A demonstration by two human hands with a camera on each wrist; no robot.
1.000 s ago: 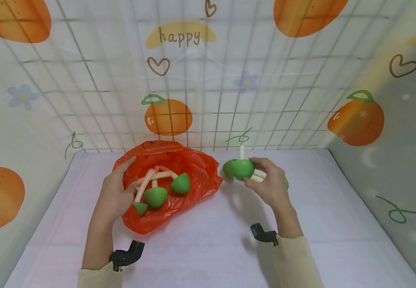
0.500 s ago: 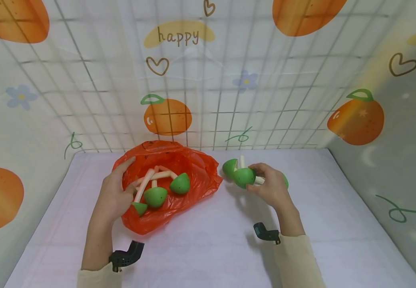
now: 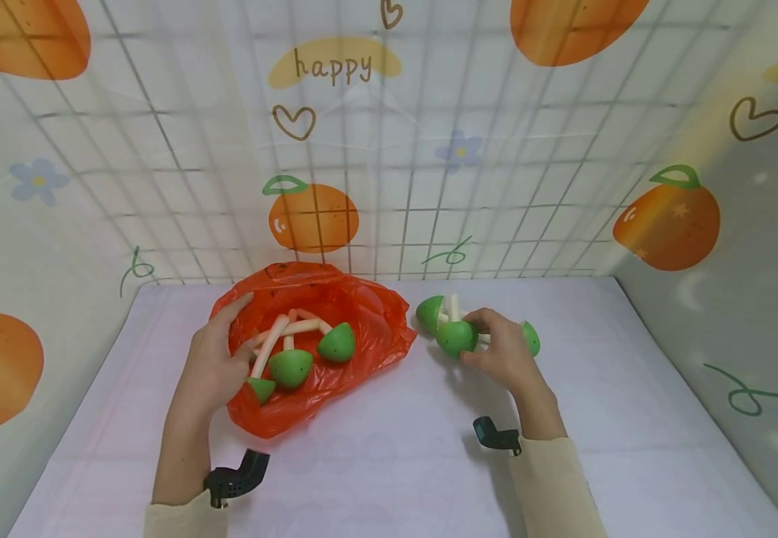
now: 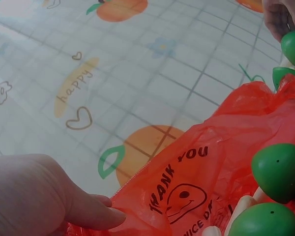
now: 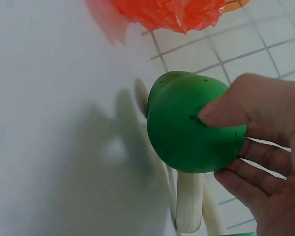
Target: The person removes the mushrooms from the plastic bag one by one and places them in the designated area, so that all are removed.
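Observation:
My right hand grips a toy mushroom with a green cap and a pale stem, low over the white table. Two more green-capped mushrooms lie beside it. My left hand rests on the edge of an open red plastic bag, its fingers pressing the film. Inside the bag lie several green-capped mushrooms with pale stems.
The white table is closed in by soft walls printed with oranges, hearts and the word happy, at the back and both sides. Black wrist mounts sit on my forearms.
My right hand has lowered its mushroom from above the table down towards the two lying beside it. The left hand and the bag have stayed put.

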